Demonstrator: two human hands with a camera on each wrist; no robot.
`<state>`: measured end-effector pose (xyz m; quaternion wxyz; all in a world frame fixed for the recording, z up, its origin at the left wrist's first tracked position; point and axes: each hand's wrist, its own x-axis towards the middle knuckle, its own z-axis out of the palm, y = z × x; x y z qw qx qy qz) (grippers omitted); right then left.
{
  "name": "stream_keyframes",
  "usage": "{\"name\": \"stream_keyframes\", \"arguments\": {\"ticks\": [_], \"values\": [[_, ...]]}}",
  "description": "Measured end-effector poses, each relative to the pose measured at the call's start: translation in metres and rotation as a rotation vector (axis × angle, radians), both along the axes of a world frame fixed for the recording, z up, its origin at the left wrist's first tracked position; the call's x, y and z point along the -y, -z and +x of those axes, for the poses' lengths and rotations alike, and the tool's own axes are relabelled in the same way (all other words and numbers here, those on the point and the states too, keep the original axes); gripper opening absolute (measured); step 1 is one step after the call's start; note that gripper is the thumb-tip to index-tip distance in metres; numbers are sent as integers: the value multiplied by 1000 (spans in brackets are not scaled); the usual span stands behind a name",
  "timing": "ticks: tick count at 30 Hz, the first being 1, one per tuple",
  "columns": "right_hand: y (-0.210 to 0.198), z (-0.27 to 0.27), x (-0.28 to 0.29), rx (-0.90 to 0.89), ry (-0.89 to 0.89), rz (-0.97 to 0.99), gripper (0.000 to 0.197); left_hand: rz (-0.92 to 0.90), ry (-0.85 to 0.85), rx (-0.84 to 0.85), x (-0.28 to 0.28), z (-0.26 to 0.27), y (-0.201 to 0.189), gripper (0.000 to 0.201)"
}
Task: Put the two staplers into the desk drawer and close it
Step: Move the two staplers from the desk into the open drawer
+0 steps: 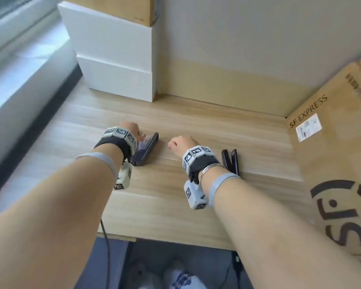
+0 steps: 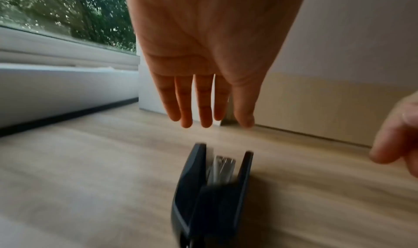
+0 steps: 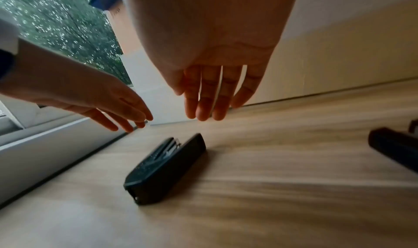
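Two dark staplers lie on their sides on the wooden desk (image 1: 175,205). The left stapler (image 1: 145,150) (image 2: 210,189) (image 3: 165,167) sits just right of my left hand (image 1: 129,130) (image 2: 210,115). That hand hovers above it with fingers straight and holds nothing. The right stapler (image 1: 230,161) (image 3: 393,149) lies just right of my right wrist. My right hand (image 1: 180,143) (image 3: 208,112) floats between the two staplers, fingers loose and relaxed, empty. No drawer shows in any view.
A stack of white boxes (image 1: 117,59) stands at the desk's back left with a cardboard box on top. A large SF Express carton (image 1: 331,163) lines the right side. A window sill (image 1: 19,80) runs along the left. A wall closes the back.
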<state>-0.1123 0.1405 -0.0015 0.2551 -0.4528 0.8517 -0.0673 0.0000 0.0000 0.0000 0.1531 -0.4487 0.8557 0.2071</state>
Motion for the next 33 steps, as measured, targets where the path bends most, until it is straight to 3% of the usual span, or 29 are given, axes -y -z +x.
{"name": "stream_keyframes", "arguments": {"ticks": [2, 4, 8, 15, 20, 24, 30, 33], "values": [[15, -1, 3, 15, 10, 54, 36, 16, -13, 31, 1, 2, 17, 59], [31, 0, 2, 31, 21, 89, 36, 73, -140, 48, 0, 6, 38, 60], [56, -3, 1, 40, 5, 130, 35, 148, -275, 91, 4, 2, 63, 89], [79, -11, -7, 78, 45, 147, 33, 195, -344, 104, 9, -5, 73, 108], [86, -12, -10, 80, 76, 173, 33, 163, -393, 93, -1, -10, 66, 100], [87, -17, -12, 93, 85, 172, 36, 185, -436, -12, -9, -11, 66, 97], [85, -26, -16, 71, 72, 175, 33, 275, -408, -284, -18, -7, 66, 111], [84, -26, -20, 60, 51, 181, 33, 259, -372, -299, -23, -7, 63, 107]]}}
